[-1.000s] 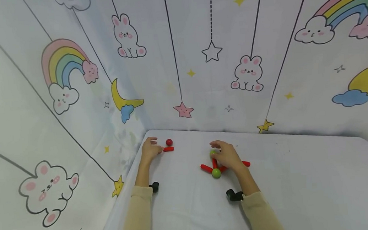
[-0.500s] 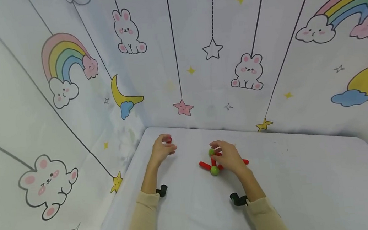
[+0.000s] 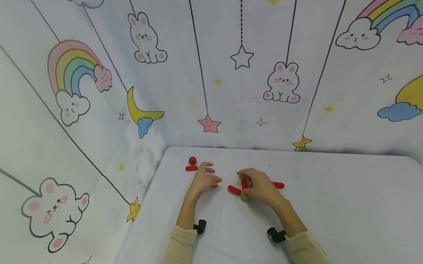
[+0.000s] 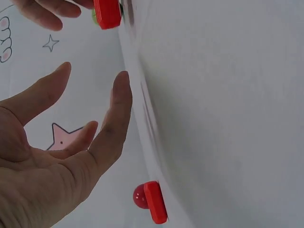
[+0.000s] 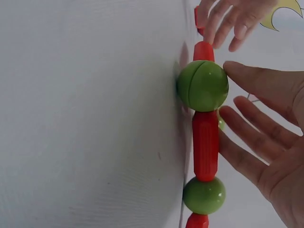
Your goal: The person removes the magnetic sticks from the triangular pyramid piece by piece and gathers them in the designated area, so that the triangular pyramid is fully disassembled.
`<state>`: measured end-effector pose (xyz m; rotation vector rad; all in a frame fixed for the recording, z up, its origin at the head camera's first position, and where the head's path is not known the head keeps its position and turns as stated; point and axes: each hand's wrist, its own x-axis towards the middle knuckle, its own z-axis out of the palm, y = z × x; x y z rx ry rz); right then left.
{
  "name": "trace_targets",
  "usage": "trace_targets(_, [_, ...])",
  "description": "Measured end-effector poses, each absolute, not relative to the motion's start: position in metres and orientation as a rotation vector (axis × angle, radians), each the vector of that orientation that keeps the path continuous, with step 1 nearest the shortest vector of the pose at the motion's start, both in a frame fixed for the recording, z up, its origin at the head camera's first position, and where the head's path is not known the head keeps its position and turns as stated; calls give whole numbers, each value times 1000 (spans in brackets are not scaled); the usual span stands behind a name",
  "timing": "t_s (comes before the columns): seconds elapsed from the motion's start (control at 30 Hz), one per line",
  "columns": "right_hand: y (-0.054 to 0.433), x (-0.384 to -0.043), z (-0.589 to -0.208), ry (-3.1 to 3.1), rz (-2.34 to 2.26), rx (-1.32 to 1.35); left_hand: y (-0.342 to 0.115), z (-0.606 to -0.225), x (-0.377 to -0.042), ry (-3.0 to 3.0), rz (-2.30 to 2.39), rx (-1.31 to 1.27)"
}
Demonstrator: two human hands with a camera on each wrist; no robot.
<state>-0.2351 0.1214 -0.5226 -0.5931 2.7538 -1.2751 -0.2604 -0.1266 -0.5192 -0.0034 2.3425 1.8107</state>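
Observation:
Several red rods joined by green balls form a frame on the table, partly hidden by my right hand (image 3: 261,185) in the head view. That hand curls over the frame, its thumb at the near green ball (image 5: 203,86) and its fingers by the red rod (image 5: 205,145) and a ball behind. Another green ball (image 5: 204,195) sits at that rod's other end. My left hand (image 3: 202,181) hovers left of the frame, fingers spread, holding nothing. A loose red ball (image 3: 192,160) and a loose red rod (image 3: 191,168) lie beyond it at the back left.
The white table (image 3: 349,208) meets patterned cloth walls (image 3: 231,94) at the back and left. Each wrist carries a black camera mount (image 3: 276,235) close to the tabletop.
My left hand has moved right, away from the loose red rod and ball, towards the frame. The right thumb has shifted nearer to the front green ball.

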Motion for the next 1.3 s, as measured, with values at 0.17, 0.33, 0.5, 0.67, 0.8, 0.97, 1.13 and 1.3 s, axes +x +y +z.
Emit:
trace_targets(0.17, [120,-235,-526,2728,-1238,-717,-111,-525,-259,2316,1771,18])
trace_targets(0.33, [118,-236,-531,2694,-1224,-797,-99,-527,-258,2302,1719,75])
trace_targets(0.5, [116,-235,-531,2677,-1240,-826,-94,-529,-256,2377,1582,148])
trace_targets(0.67, [115,-235,-533,2697,-1224,-867,-94,-531,-256,2417,1536,143])
trace_targets(0.8, [115,-235,-532,2704,-1193,-908,-95,-531,-257,2432,1534,124])
trace_targets(0.97, [117,-238,-534,2694,-1169,-940,-96,-530,-258,2403,1542,136])
trace_targets(1.13, [118,-239,-534,2678,-1188,-931,-98,-528,-257,2395,1550,135])
trace_targets(1.3, [119,-239,-534,2671,-1221,-880,-100,-529,-258,2417,1565,117])
